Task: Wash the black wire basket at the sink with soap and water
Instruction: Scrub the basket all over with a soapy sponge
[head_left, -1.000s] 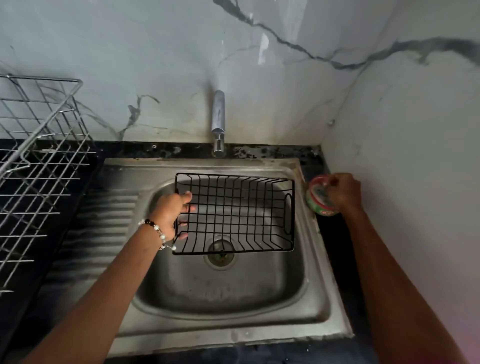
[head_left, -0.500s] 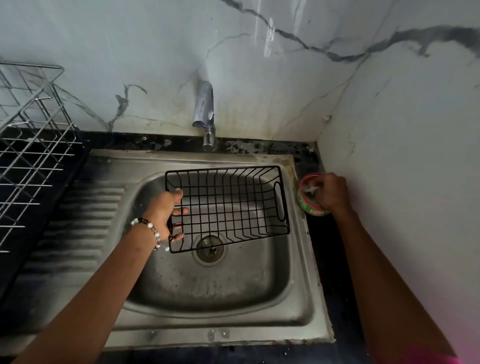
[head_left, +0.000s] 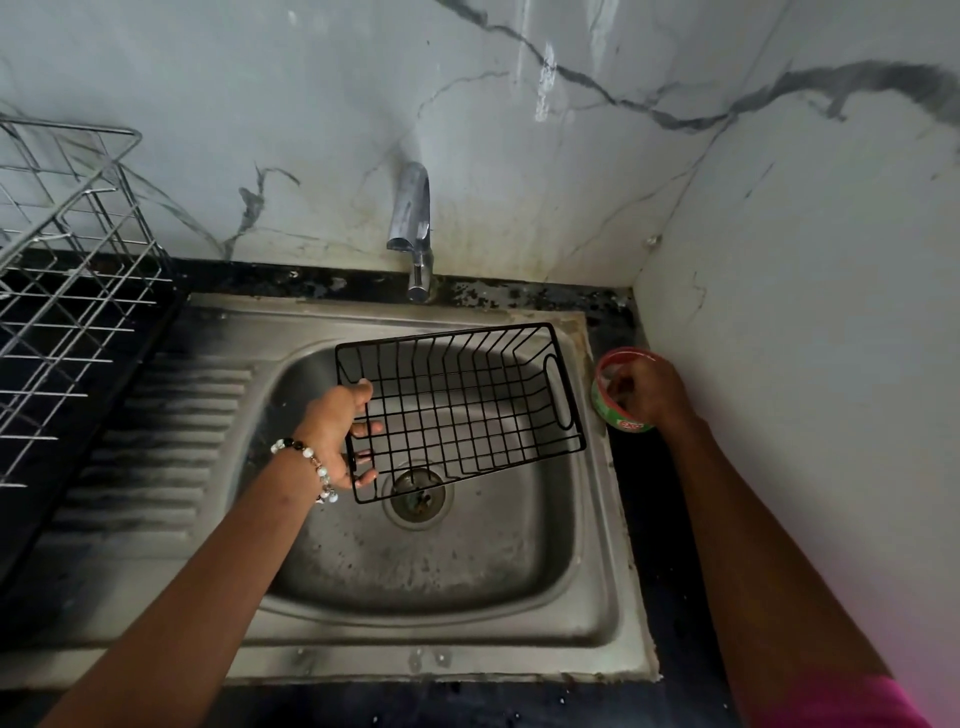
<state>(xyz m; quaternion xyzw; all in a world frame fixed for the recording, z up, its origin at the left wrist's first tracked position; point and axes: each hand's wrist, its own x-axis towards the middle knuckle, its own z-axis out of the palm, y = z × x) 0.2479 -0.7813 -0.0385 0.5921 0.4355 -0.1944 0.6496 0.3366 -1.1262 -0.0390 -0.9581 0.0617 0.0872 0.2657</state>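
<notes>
The black wire basket (head_left: 462, 410) hangs tilted over the steel sink (head_left: 621, 545), its far right corner raised near the sink's rim. My left hand (head_left: 335, 431), with a bead bracelet on the wrist, grips the basket's left end wall, fingers poking through the wires. My right hand (head_left: 649, 389) is at a round red and green soap tub (head_left: 615, 418) on the black counter right of the sink. Its fingertips are bunched inside the tub, and what they touch is hidden. No water runs from the chrome tap (head_left: 413, 228).
A silver wire dish rack (head_left: 67, 312) stands on the counter at the left, beside the ribbed draining board (head_left: 171, 447). The drain (head_left: 415, 496) lies below the basket's near corner. Marble walls close in behind and on the right.
My left hand has tipped the basket so its right end sits higher. My right hand has stayed at the soap tub, fingers working inside it. The head camera has shifted slightly.
</notes>
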